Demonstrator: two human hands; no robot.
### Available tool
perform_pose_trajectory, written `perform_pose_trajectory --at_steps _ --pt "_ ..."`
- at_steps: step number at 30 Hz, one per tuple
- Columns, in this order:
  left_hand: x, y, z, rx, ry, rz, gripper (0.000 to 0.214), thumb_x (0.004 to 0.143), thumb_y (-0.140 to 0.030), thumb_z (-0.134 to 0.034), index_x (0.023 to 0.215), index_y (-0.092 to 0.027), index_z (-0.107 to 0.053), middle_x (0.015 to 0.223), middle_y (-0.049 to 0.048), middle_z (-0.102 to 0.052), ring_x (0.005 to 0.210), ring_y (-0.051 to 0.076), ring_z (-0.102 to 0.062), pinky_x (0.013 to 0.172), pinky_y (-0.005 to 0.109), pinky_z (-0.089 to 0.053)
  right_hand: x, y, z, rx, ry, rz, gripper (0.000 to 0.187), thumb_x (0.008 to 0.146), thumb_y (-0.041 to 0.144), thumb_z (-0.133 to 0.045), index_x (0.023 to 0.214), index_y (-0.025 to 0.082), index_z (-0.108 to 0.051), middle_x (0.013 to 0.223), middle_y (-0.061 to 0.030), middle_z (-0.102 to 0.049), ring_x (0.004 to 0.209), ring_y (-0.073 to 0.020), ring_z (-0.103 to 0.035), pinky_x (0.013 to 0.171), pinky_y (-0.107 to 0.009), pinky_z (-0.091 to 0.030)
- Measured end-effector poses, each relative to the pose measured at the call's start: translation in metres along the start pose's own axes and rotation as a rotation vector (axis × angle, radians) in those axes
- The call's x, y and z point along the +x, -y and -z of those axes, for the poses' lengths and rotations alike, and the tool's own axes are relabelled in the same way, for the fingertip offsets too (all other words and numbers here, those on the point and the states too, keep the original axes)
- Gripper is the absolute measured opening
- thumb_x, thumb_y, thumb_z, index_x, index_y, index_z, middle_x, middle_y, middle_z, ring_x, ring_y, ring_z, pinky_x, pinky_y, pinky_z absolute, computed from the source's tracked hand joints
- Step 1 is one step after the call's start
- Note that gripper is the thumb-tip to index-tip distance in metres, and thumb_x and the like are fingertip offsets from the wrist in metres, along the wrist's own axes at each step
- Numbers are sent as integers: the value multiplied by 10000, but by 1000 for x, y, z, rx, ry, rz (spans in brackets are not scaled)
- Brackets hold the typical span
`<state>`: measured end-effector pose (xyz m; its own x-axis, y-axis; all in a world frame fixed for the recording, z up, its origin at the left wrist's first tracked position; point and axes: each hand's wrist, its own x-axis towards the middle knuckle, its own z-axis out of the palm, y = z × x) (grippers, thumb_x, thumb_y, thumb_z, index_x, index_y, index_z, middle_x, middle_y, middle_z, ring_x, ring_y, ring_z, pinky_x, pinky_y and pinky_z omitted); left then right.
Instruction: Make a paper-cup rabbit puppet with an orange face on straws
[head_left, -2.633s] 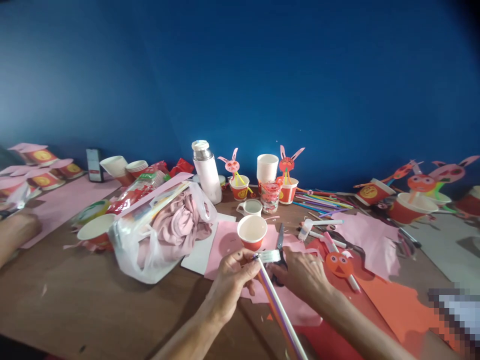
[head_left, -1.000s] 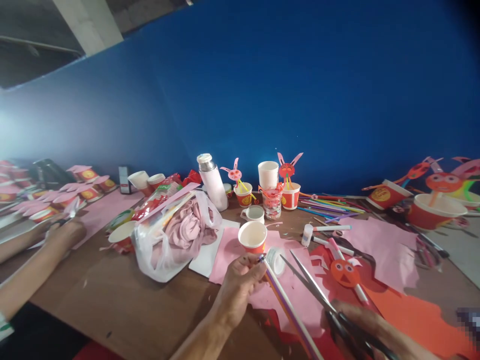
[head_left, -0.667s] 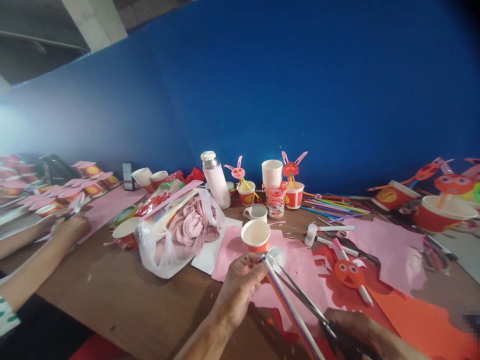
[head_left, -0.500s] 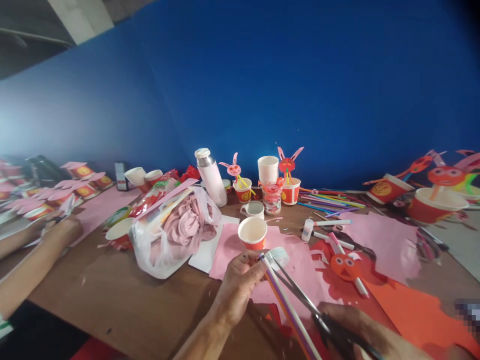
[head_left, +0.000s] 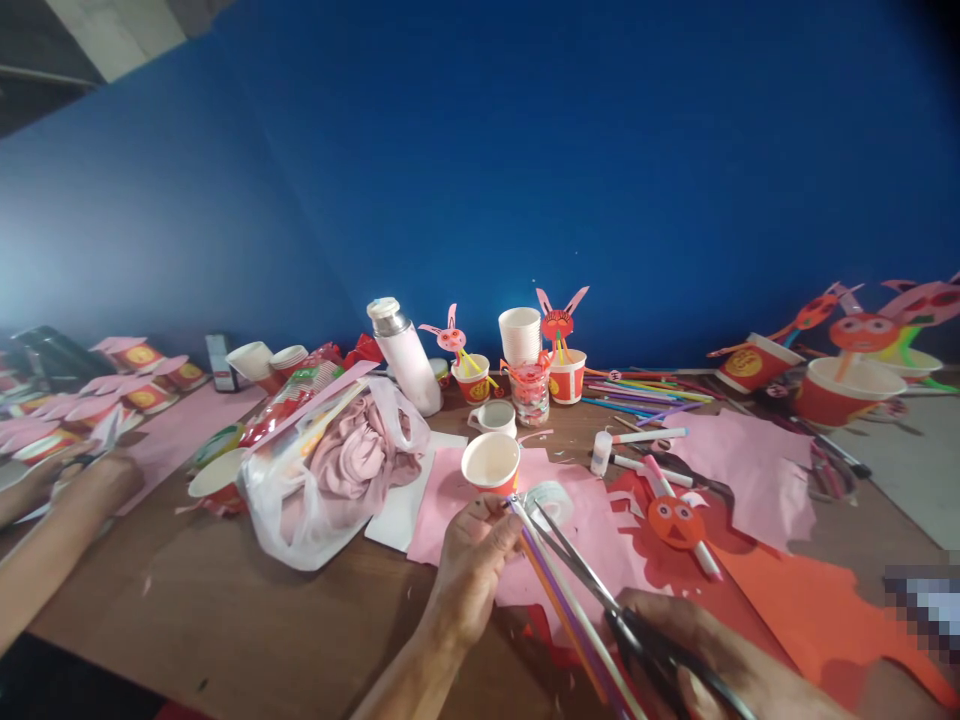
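Between thumb and fingers, my left hand (head_left: 469, 565) pinches the top ends of several long thin coloured sticks (head_left: 568, 608) in orange, purple and white. They slant down to the right, past the lower frame edge. My right hand (head_left: 701, 635) grips the black handles of a pair of scissors (head_left: 586, 570). Its blades are slightly parted and point up-left, close to the sticks' top ends; whether they touch is unclear. Just beyond my left fingers are a red and white paper cup (head_left: 491, 462) and a tape roll (head_left: 553, 502), with pink paper (head_left: 439, 500) beneath.
A plastic bag (head_left: 292, 535) with pink cloth and a white thermos (head_left: 409, 365) stand left of centre. Paper-cup rabbit figures (head_left: 568, 375) line the back. An orange round face (head_left: 677, 523) lies right, on red paper. At far left, another person's hands (head_left: 97, 485) hold scissors.
The whole view has shifted slightly, so the table things appear further left. My left hand keeps its pinch on the sticks; the scissors stay beside them, still slightly parted.
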<state>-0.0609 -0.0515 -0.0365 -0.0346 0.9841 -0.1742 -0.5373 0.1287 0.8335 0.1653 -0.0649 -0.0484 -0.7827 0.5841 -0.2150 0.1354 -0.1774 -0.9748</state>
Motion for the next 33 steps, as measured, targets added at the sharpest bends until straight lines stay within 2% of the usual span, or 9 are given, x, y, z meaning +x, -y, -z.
perform_pose_trajectory --at_steps 6,13,19,26,30,33 --pt "-1 5 -1 -23 37 49 160 648 -219 -725 705 -135 -602 689 15 -667 632 105 -587 638 228 -433 3 6 -5 40 -18 -32 685 659 675 -524 1176 226 -535 975 -92 -645 901 -275 -579 784 -376 -457" --pt "-7 12 -8 -125 91 105 101 686 -180 -691 743 -132 -623 770 35 -680 749 127 -610 735 242 -443 9 5 -12 83 -93 19 596 662 644 -554 1090 231 -595 1046 -90 -612 925 -269 -561 804 -371 -450" --pt "-6 13 -10 -126 92 114 136 662 -202 -711 727 -117 -628 740 33 -668 702 115 -597 702 226 -441 13 -6 -14 55 -118 13 660 640 689 -526 1082 202 -582 998 -96 -608 913 -270 -542 807 -386 -442" --pt "-4 17 -7 -127 89 133 146 659 -196 -709 751 -122 -623 771 41 -672 730 133 -603 729 251 -434 14 5 -19 36 -176 -3 597 640 674 -537 1010 212 -612 999 -80 -616 886 -266 -549 779 -357 -448" --pt "-3 19 -6 -115 92 142 154 657 -210 -708 755 -133 -618 755 34 -663 750 149 -601 756 270 -423 15 3 -17 6 -153 12 548 641 683 -526 878 197 -609 804 -33 -589 768 -209 -523 694 -285 -436" --pt "-3 19 -6 -119 97 161 183 645 -218 -715 772 -129 -618 762 39 -657 756 154 -594 763 281 -418 17 -2 -14 -8 -165 51 514 666 669 -515 767 168 -564 653 20 -463 616 -130 -412 563 -224 -369"
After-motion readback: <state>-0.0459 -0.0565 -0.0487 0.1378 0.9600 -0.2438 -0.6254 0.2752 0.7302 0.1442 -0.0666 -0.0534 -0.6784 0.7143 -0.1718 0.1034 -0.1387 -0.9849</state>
